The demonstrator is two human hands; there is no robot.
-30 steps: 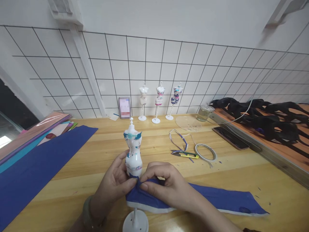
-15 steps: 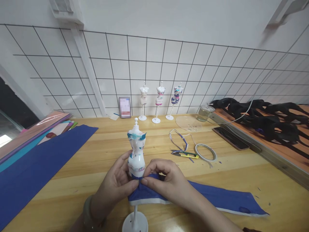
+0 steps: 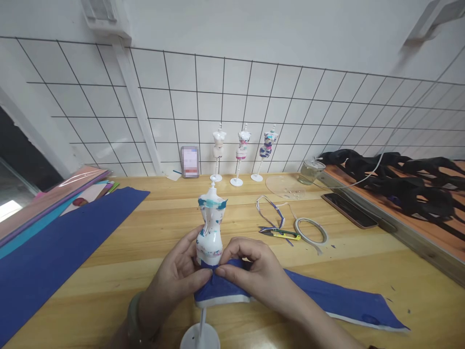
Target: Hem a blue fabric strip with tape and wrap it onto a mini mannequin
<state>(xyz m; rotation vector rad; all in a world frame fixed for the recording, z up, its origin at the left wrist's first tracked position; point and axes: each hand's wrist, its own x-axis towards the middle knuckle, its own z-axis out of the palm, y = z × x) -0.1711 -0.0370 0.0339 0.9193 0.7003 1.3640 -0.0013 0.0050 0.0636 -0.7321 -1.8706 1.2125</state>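
A small white mannequin [image 3: 209, 242] with teal and pink patches stands on a round base in front of me, tilted slightly to the right. Around its lower end lies a blue strip [image 3: 221, 289] with a white lower edge, its long tail stretching right across the table under my right forearm. My left hand [image 3: 178, 271] wraps behind the mannequin, its thumb pressing the blue strip against the front. Close to that thumb, my right hand [image 3: 250, 271] pinches the strip's upper edge between thumb and fingertips. The fingers behind the mannequin are partly hidden.
Three small mannequins [image 3: 238, 150] stand along the tiled wall near a propped phone [image 3: 190, 162]. Yellow-handled snips [image 3: 285, 235], a tape roll [image 3: 311, 230] and a dark phone [image 3: 348, 210] lie to the right. A blue sheet [image 3: 72, 252] and other coloured sheets lie left.
The mannequin's top has tipped a little to the right, and its base has shifted slightly left. Both hands keep their hold on the blue strip. The view has moved slightly.
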